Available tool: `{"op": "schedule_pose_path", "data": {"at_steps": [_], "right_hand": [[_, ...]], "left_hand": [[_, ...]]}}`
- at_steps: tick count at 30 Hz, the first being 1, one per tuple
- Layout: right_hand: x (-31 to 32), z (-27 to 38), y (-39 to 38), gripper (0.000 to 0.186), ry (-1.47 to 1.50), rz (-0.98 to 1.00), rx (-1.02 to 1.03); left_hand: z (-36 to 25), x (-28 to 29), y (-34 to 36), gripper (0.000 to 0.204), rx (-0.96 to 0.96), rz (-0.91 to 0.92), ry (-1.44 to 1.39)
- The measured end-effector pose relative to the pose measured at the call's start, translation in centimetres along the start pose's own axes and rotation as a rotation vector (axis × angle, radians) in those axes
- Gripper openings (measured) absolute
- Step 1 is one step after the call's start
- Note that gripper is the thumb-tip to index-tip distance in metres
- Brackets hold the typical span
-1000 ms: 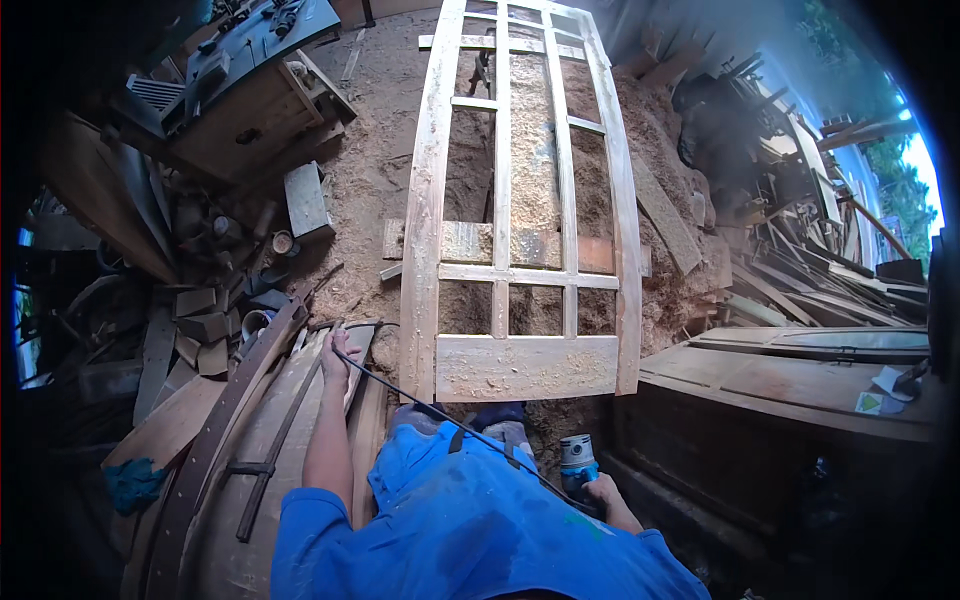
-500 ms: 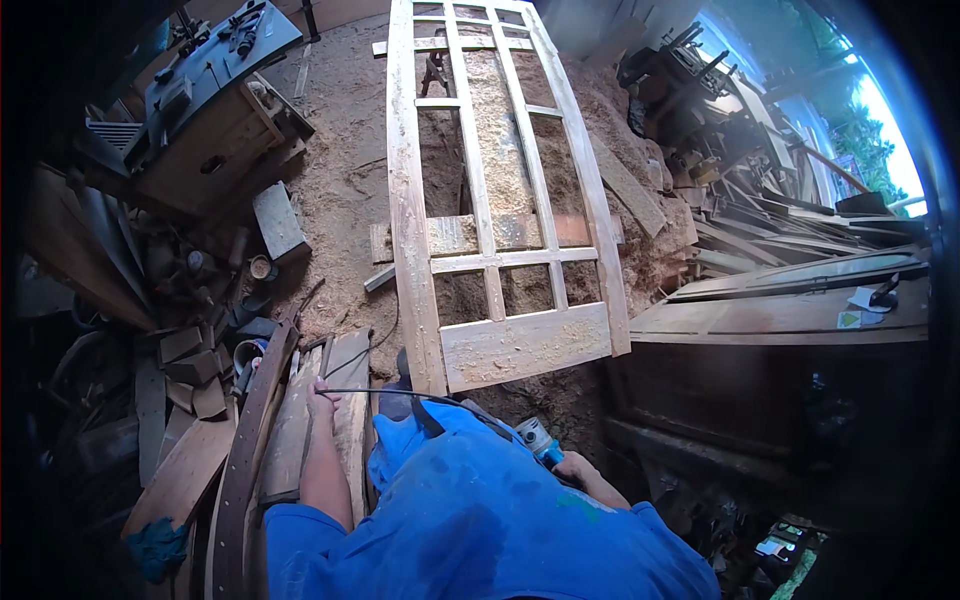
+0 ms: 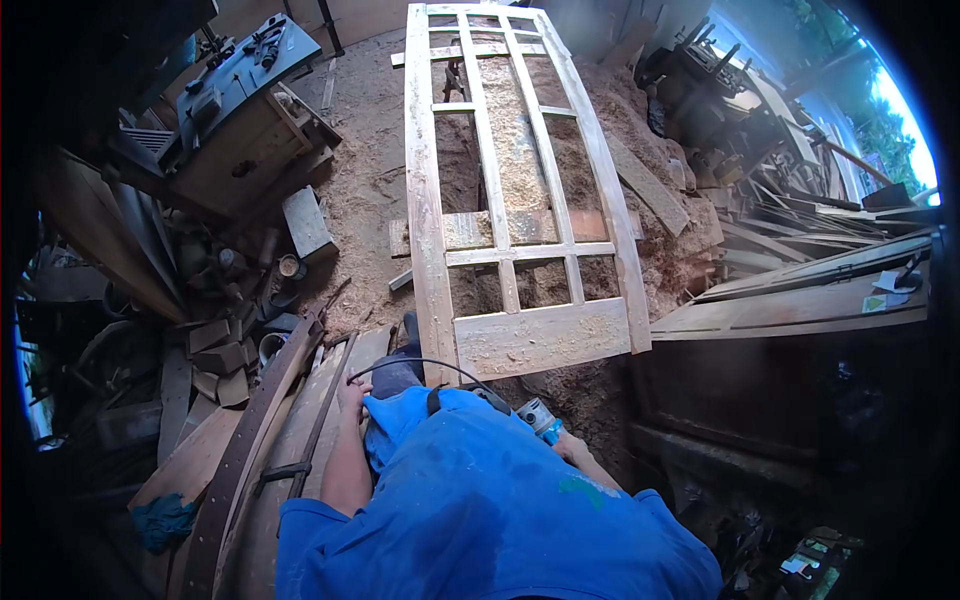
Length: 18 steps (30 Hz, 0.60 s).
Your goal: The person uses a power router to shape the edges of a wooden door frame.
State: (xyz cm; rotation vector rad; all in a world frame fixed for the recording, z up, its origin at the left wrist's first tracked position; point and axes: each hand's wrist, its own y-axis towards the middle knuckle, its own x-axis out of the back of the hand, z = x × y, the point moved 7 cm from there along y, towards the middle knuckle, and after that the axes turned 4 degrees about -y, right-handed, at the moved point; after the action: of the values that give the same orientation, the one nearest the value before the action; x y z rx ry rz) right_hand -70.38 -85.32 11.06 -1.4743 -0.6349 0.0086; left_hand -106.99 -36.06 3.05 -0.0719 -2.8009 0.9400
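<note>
My left hand (image 3: 352, 395) is closed on a black power cord (image 3: 420, 361) to the left of my blue shirt. The cord arches across my front toward a small corded power tool (image 3: 538, 416) with a teal body and a silver end. My right hand (image 3: 570, 449) grips this tool by its body, low at my right side; its working end is too small to make out. Just ahead of me a pale wooden door frame (image 3: 540, 338), with several open panes, lies raised off the floor on crosspieces. Wood shavings are scattered over its bottom rail.
Left of me are long planks (image 3: 378, 345), a dark bar clamp (image 3: 325, 415) and a curved dark beam (image 3: 250, 420). Wood offcuts (image 3: 222, 358) are heaped beyond them. A tool-topped bench (image 3: 265, 65) stands far left. At right is a wooden panel (image 3: 780, 305); sawdust covers the floor (image 3: 370, 180).
The scene has shifted rightward in view. My left hand has come nearer my body with the cord, and more of the bar clamp shows. My right hand still holds the power tool.
</note>
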Motion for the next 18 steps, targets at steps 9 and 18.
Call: {"op": "schedule_pose_path", "data": {"at_steps": [9,18], "right_hand": [[0.6,-0.5,-0.5,0.062,0.132,0.016,-0.104],[2.5,3.3,-2.6,0.065,0.291,0.114,-0.329]], "left_hand": [[-9.8,-5.7,1.4,0.04,0.111,0.061,-0.002],[-18.2,-18.6,16.5,0.038,-0.084,0.439,0.692]]}}
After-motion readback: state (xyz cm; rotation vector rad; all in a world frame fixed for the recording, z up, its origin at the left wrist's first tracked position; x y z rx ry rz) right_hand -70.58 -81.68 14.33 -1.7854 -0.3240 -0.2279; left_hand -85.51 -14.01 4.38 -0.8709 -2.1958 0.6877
